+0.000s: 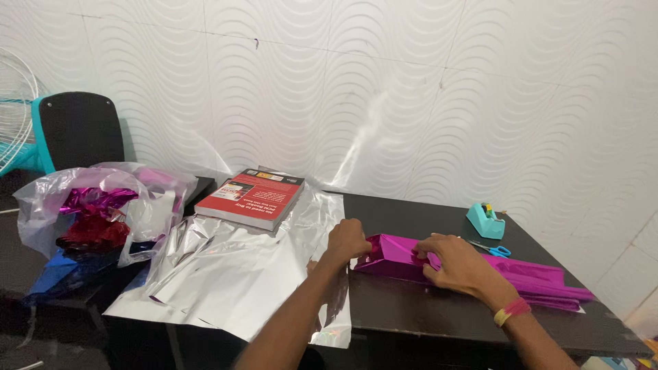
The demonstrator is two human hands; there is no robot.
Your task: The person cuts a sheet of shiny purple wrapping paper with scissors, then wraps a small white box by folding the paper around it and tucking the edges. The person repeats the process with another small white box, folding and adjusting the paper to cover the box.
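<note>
A box wrapped in shiny magenta foil paper [394, 257] lies near the middle of the dark rectangular table [439, 315], well in from its front edge. The left hand [346, 240] presses closed fingers on the box's left end; the right hand [456, 264] pinches the foil on top. Loose magenta foil sheets [541, 281] trail toward the right edge. A crumpled silver foil sheet [233, 267] overhangs the left edge, bearing a red paperback book [259, 197]. Blue-handled scissors [492, 249] and a teal tape dispenser [485, 220] sit toward the back right corner. Bare tabletop lies before the box.

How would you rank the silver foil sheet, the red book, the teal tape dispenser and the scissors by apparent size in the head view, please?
1. silver foil sheet
2. red book
3. teal tape dispenser
4. scissors, though only slightly smaller-looking than the dispenser, so that order is unsure.
</note>
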